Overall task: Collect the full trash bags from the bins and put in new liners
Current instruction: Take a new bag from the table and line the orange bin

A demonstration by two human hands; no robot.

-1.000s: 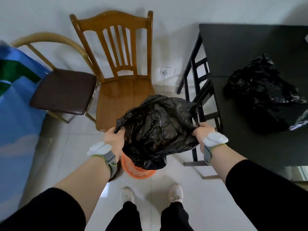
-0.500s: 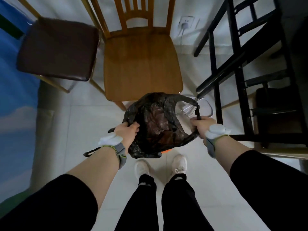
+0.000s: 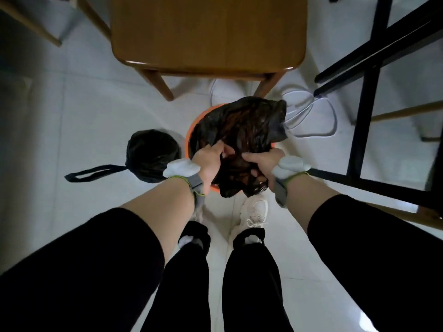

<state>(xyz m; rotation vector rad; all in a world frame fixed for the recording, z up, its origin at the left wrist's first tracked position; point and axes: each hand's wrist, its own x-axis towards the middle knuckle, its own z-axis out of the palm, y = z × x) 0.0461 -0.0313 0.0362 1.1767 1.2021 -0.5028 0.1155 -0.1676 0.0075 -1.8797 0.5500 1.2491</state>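
View from the head camera, looking straight down. Both hands work a thin black liner over the mouth of an orange bin that stands on the pale tiled floor, just near of a wooden chair. The left hand grips the liner's left edge, fingers curled into the film and thumb lying along it. The right hand clutches a gathered fold at the liner's near right, its fingers bent round the plastic; how far the fingertips close underneath cannot be told. The two hands sit close together, with bunched film between them. The liner lies crumpled across the bin, its far part raised and loose, a near flap hanging over the rim toward a white shoe. Only an arc of the bin's rim shows on the left and far sides. A tied full trash bag rests on the floor just left of the bin, its strap handle stretched out leftward. A white cable loops on the floor to the right, beside a black metal frame.
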